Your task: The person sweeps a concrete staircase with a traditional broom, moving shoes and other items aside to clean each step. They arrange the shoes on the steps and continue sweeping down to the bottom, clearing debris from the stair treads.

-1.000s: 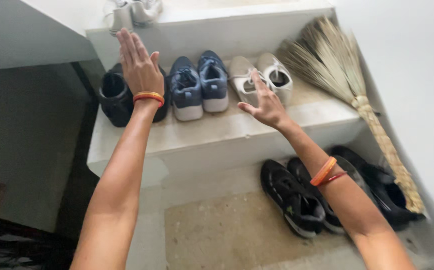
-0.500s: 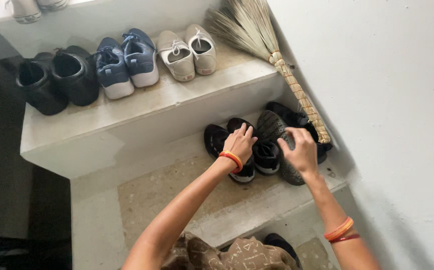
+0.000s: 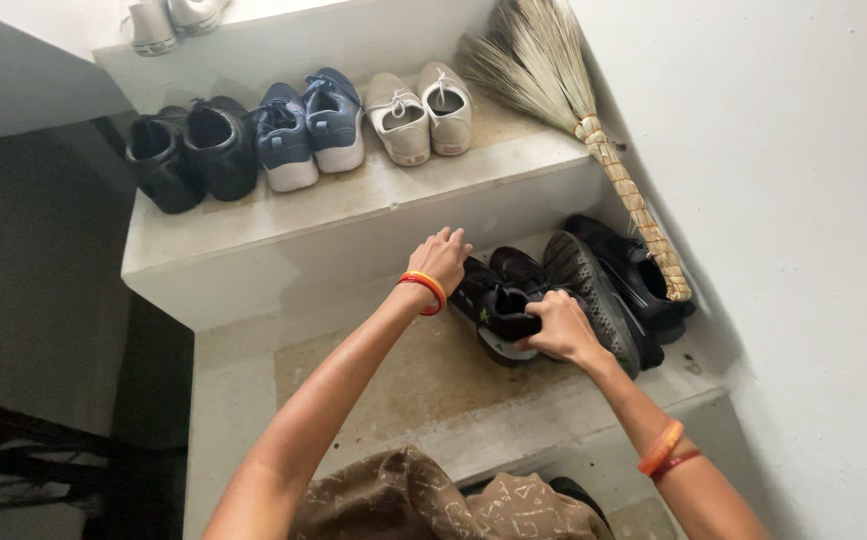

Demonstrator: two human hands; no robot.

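Both hands are down on the lower stair step point(image 3: 374, 390), busy with a black sneaker point(image 3: 502, 312) that sits toward the right half of the tread. The right hand point(image 3: 560, 328) is curled over the shoe's heel end, fingers bent and closed on the rim of the opening, thumb tucked against the collar. The left hand point(image 3: 441, 258) rests at the shoe's 10 o'clock, fingers folded down onto the toe side; from here its fingertips are hidden behind the knuckles, so I would only say it looks to be gripping the shoe rather than just touching it. An orange and red bangle point(image 3: 425, 290) rings the left wrist, and two like it point(image 3: 663, 451) sit on the right forearm.

At the sneaker's 3 o'clock, touching it, lies a grey-soled black shoe point(image 3: 589, 290) tipped on its side, and beyond that, at 2 o'clock, another pair of black shoes point(image 3: 634, 272) pressed toward the wall. A straw broom point(image 3: 574, 110) leans at 1 o'clock, its bound handle running down to the black shoes.

On the upper step point(image 3: 354, 210), at 11 to 12 o'clock from the hands, three pairs stand in a row: black shoes point(image 3: 189, 150), blue sneakers point(image 3: 306, 125), then beige lace-ups point(image 3: 422, 110). White shoes point(image 3: 169, 18) sit one step higher, at the top edge.
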